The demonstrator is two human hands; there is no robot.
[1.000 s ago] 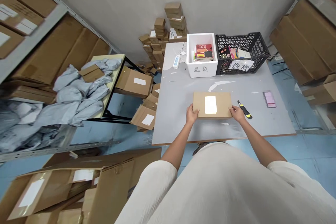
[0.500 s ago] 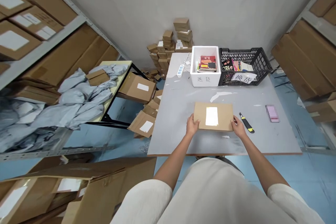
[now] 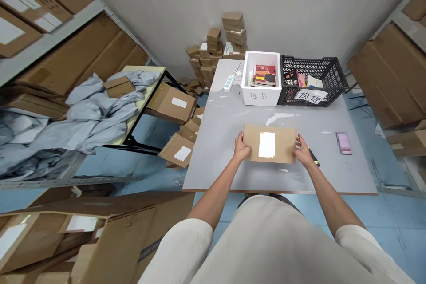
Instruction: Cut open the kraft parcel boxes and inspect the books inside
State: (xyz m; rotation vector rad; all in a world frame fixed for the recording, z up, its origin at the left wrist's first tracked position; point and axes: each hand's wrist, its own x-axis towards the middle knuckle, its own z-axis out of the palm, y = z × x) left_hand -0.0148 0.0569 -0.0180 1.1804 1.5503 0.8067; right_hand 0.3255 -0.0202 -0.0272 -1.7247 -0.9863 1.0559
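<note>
Between my two hands is a flat brown cardboard box with a white label on its top. My left hand grips its left end, thumb on the near side. At the right end, my right hand is closed on the box in the same way. I cannot tell for sure whether the box is raised off the grey table. A black and yellow utility knife lies just right of my right hand, partly hidden by it.
At the table's back stand a white foam box holding books and a black plastic crate. A pink phone-like item lies on the right. Grey mailer bags cover a side table. Cardboard boxes crowd the floor left.
The box looks slightly larger and sits a little higher in view, still between both hands. My right hand now covers part of the knife. The whole view has shifted slightly.
</note>
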